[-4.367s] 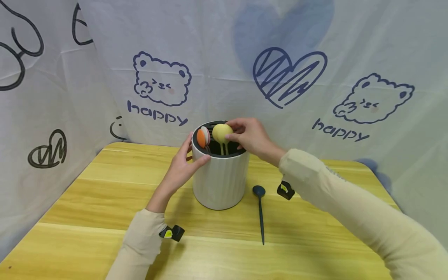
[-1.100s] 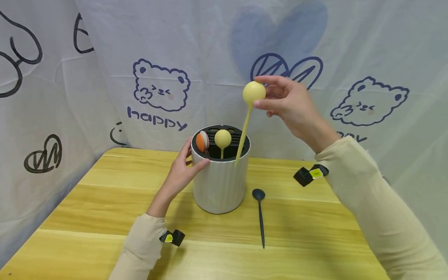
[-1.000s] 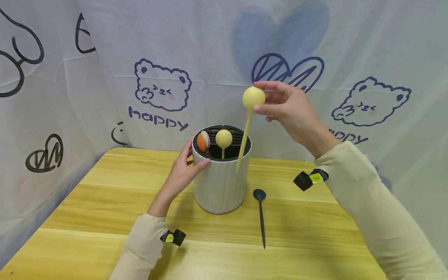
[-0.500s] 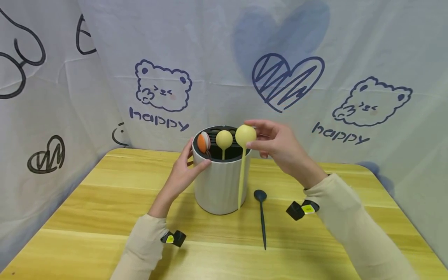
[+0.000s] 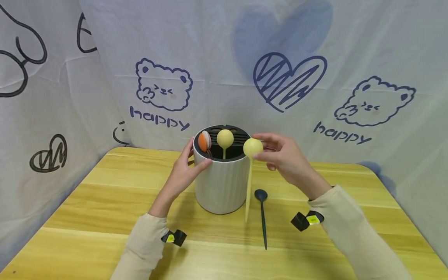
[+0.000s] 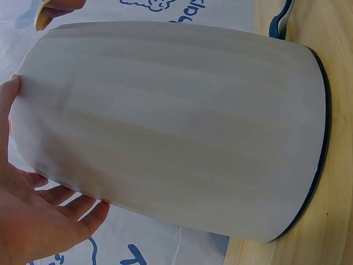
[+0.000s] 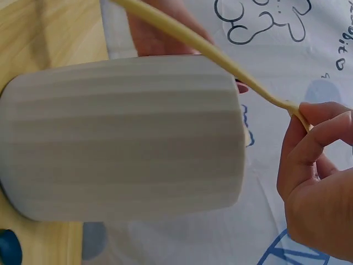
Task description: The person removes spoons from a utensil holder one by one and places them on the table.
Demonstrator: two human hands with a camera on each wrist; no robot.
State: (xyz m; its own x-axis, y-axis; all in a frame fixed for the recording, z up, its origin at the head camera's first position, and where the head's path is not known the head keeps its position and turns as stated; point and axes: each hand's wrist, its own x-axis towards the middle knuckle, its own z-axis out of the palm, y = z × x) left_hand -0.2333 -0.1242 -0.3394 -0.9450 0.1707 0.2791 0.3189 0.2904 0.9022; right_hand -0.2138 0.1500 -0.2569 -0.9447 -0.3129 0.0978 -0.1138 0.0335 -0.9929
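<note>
A white ribbed utensil holder (image 5: 220,186) with a dark top insert stands upright on the table. My left hand (image 5: 180,177) grips its left side, thumb at the front rim and fingers round the wall. To the right of the holder, my right hand (image 5: 292,165) pinches a yellow spoon (image 5: 253,149) by its bowl, the handle hanging down. In the right wrist view the handle of that yellow spoon (image 7: 185,37) crosses in front of the holder's wall. A second yellow spoon (image 5: 225,139) stands bowl-up in the holder, beside orange and white utensil heads (image 5: 204,141).
On the wooden table (image 5: 87,217), right of the holder, lies a dark blue spoon (image 5: 261,195), its handle toward me. A white cloth (image 5: 224,46) with blue drawings hangs behind the table and along its sides.
My right hand has drawn one yellow spoon up out of the holder, then brought it down to the holder's right. My left hand has kept its grip on the holder.
</note>
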